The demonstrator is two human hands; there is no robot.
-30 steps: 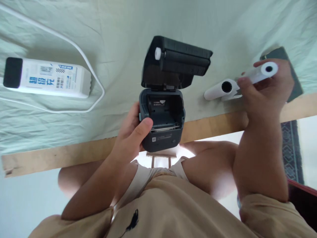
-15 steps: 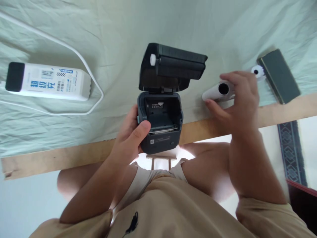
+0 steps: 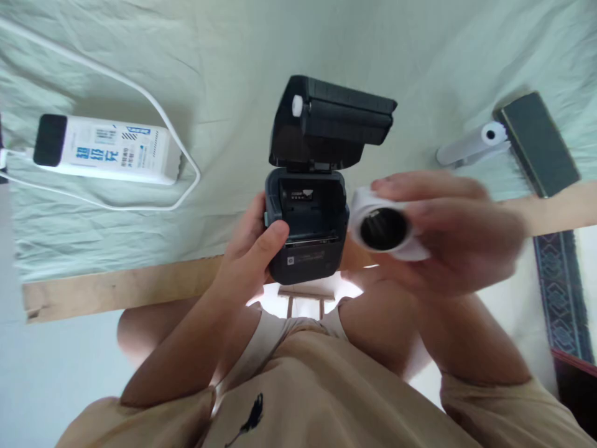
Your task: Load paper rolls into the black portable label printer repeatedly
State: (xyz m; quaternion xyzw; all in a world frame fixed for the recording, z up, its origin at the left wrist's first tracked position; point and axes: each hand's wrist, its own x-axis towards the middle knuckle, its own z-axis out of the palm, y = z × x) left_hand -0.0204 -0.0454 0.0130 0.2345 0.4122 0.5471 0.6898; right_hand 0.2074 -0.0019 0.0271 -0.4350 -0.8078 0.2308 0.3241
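A dark label printer (image 3: 305, 261) with its lid (image 3: 329, 124) tipped up is held by my left hand (image 3: 254, 246), thumb on the front rim and fingers along the side. Its inner bay shows no roll. My right hand (image 3: 461, 233), blurred by motion, grips a white paper roll (image 3: 361, 202) whose hollow core faces me. The roll is raised close to the printer's right side; whether they touch I cannot tell. A second, thinner paper roll (image 3: 466, 146) lies on the cloth beyond the right hand.
A dark green box (image 3: 541, 143) rests beside the thin roll. On the left lies a white power bank (image 3: 116, 149) with a looping white cable (image 3: 153, 102). Green cloth (image 3: 224, 93) covers the table, and a wooden strip (image 3: 121, 289) runs along its near edge.
My right hand has picked the white paper roll up off the cloth and brought it left, towards the printer. The thin roll behind is now uncovered. My left hand still holds the printer.
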